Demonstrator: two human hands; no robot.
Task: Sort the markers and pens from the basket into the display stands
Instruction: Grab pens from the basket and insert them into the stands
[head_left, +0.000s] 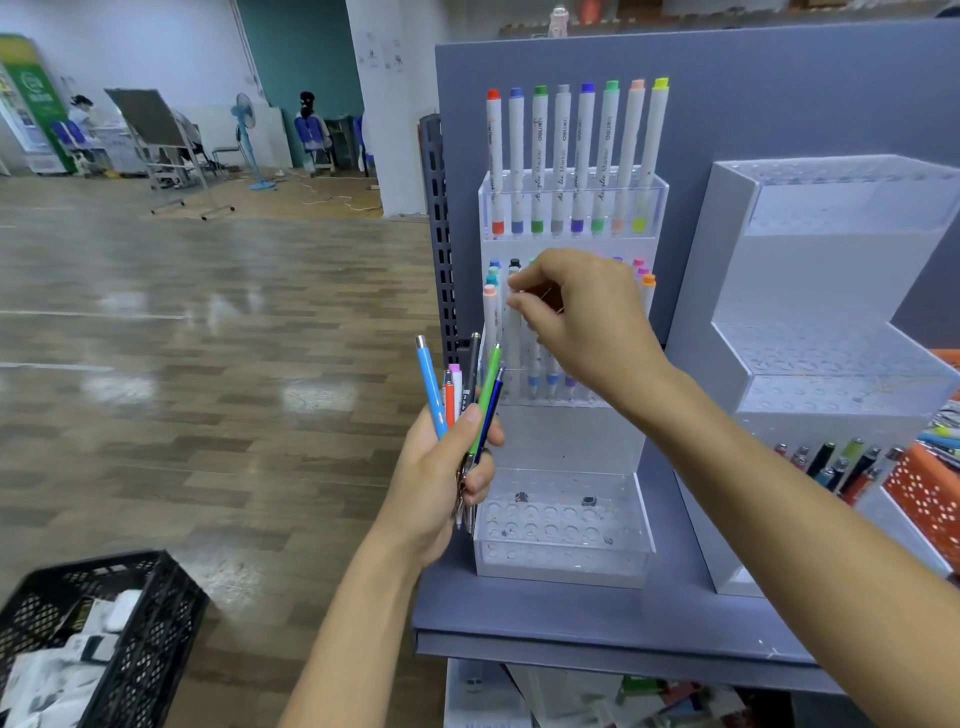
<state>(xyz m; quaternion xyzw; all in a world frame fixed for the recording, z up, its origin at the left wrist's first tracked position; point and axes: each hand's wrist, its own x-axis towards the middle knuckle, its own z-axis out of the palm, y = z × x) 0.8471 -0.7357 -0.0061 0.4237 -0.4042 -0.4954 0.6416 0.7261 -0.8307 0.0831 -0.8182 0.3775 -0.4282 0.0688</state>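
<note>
- A grey shelf (675, 613) with a grey back panel carries two clear display stands side by side.
- The larger stand (831, 364), on the right, is stepped, with rows of holes in its tiers; its upper tiers hold nothing.
- The narrower stand (566, 551), on the left, has three tiers.
- A black basket (140, 613) sits on the wooden floor at lower left, with white and dark packets inside.
- An orange basket (924, 499) shows at the right edge, with coloured pens at its top and dark pens just to its left.
- Eight white markers (571, 156) with coloured caps stand upright in the narrow stand's top tier.
- More markers (491, 312) stand in its middle tier, partly hidden by the right hand.
- The right hand (582, 322) reaches to that middle row, fingers curled at the marker tops; it is unclear whether it grips one.
- The left hand (441, 478) grips a fanned bunch of pens (470, 395) beside the stand's left edge.
- A light blue pen (431, 384) and a green pen (488, 395) stick out of the bunch.
</note>
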